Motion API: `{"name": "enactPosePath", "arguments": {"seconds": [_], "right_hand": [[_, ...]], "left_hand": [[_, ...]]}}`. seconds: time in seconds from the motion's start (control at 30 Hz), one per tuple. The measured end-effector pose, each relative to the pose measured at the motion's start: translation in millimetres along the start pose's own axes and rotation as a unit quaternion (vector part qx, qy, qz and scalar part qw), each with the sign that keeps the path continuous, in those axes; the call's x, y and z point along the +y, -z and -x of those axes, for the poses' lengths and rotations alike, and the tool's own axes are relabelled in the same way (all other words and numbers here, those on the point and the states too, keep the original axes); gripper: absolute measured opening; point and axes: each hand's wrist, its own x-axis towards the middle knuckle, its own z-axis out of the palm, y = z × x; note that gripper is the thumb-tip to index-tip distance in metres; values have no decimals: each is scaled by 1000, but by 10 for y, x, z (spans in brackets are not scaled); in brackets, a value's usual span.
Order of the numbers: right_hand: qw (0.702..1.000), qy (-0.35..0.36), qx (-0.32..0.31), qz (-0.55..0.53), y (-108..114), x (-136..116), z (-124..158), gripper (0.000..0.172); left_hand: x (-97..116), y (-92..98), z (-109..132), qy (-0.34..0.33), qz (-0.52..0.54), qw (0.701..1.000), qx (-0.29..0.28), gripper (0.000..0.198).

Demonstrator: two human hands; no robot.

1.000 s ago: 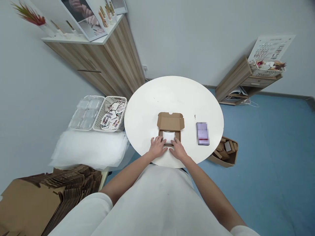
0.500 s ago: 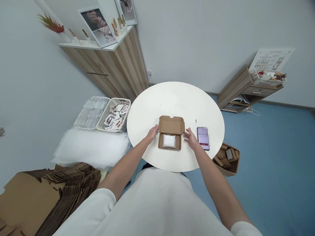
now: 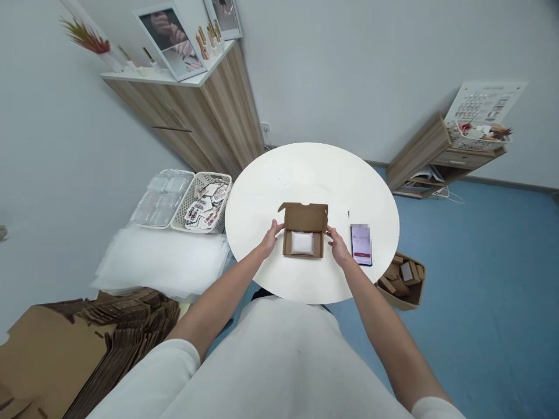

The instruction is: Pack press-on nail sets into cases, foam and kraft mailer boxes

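A small brown cardboard box (image 3: 303, 256) sits on the white round table (image 3: 305, 282), its lid (image 3: 305, 217) tilted up at the far side. Inside lies a white padded packet (image 3: 302, 244). At the box's left side is my left hand (image 3: 270, 238), thumb raised and fingers apart, the fingertips reaching the box near the lid fold. My right hand (image 3: 339, 245) is open on the other side, its stretched fingertips against the lid's right side flap. A phone (image 3: 361, 245) with a lit screen lies to the right of that hand.
Left of the table are a basket of printed cards (image 3: 204, 203), a tray of clear packs (image 3: 161, 201), white foam sheets (image 3: 161, 262) and stacked flat cardboard (image 3: 117, 343). A carton of small boxes (image 3: 404, 279) stands on the floor at right.
The box lid has risen from lying back to a steeper tilt, and the box has slid slightly away from me. My right hand has closed in on the side flap.
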Motion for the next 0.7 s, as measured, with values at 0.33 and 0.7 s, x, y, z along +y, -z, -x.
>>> {"name": "enactPosePath", "arguments": {"seconds": [0.33, 0.7], "right_hand": [[1000, -4, -14, 14, 29, 196, 190, 60], [998, -30, -51, -6, 44, 103, 223, 60]], "left_hand": [[-293, 23, 42, 48, 83, 994, -59, 83], [-227, 54, 68, 49, 107, 989, -92, 80]]}}
